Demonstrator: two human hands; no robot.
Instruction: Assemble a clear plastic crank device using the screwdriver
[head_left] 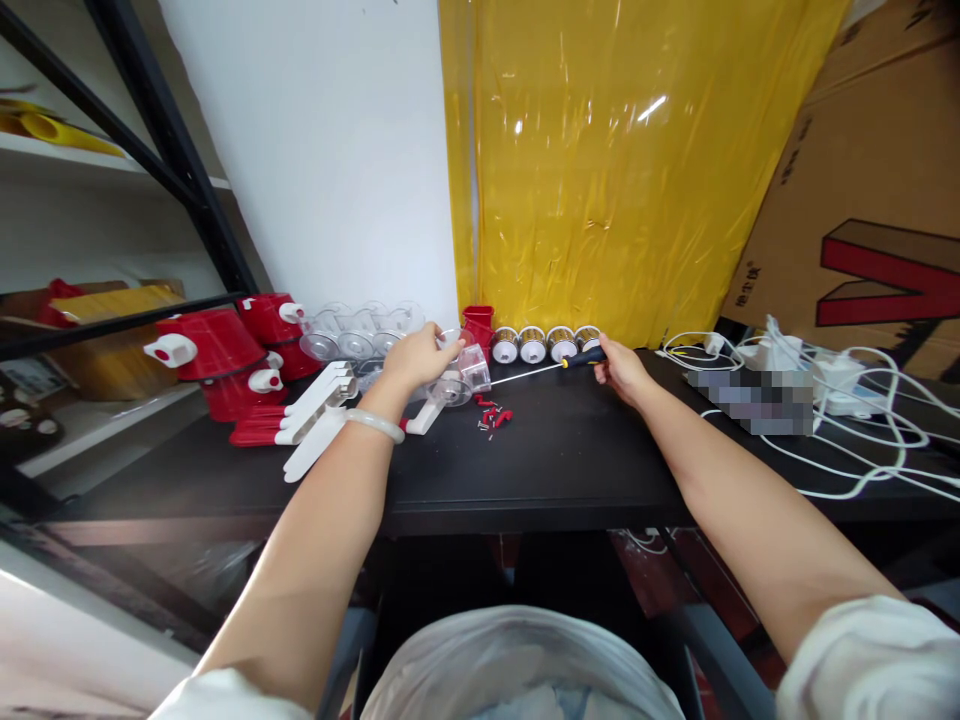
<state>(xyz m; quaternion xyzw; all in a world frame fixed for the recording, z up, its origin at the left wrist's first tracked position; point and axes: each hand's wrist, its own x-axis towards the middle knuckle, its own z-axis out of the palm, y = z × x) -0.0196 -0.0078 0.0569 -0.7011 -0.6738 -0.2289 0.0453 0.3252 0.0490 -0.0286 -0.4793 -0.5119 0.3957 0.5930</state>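
My left hand [421, 358] is closed around a clear plastic part [472, 368] with a cup-like end, tipped toward the right. In my right hand [621, 368] is a screwdriver [581, 357] with a black and yellow handle. Its long thin shaft points left, and the tip meets or nearly meets the clear part; I cannot tell which. Just below the tip lie small red pieces [501, 416] and several screws [484, 426] on the black table [570, 460]. Behind stand a red container [478, 325] and a row of round motor-like cylinders [532, 344].
Red housings with white knobs [217, 345], clear round covers [360, 335] and white-and-red handles [315, 410] crowd the left side. White cables [877, 450] and a power strip [851, 395] spread over the right. A lined bin [517, 640] stands below the table's front edge.
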